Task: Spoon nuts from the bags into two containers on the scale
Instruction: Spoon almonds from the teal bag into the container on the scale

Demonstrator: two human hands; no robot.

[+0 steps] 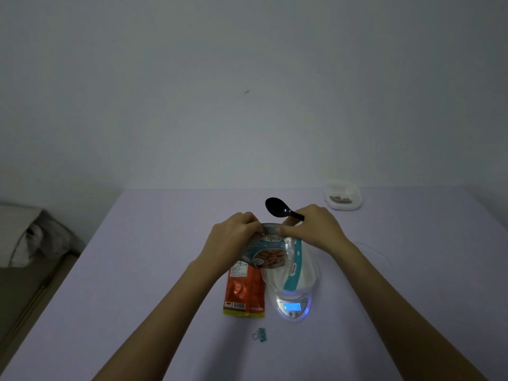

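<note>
Nuts are what I'm after, and right now they sit inside the glossy blue-grey foil nut bag (pixel 265 250) that I hold up over the table, just above and left of the scale. My left hand (pixel 233 237) pinches the bag's top edge on one side, fingers closed on the foil; my right hand (pixel 312 228) pinches the other side with thumb and forefinger while the rest of its fingers clamp the handle of a black plastic spoon (pixel 279 208), bowl pointing away and empty. I judge I'm pulling the mouth open, so no scooping from this bag has begun. Below it, a white plastic container with a teal stripe (pixel 298 270) rests on the small round silver digital scale (pixel 293 306), whose blue display is lit; I cannot tell whether anything is in it. A flat orange foil bag (pixel 244 291) lies just beside the scale. Far right, a lidded clear container (pixel 343 196) already shows some brown contents, so one portion looks done. A teal binder clip (pixel 259 334) lies near me on the lilac table (pixel 137 270).
</note>
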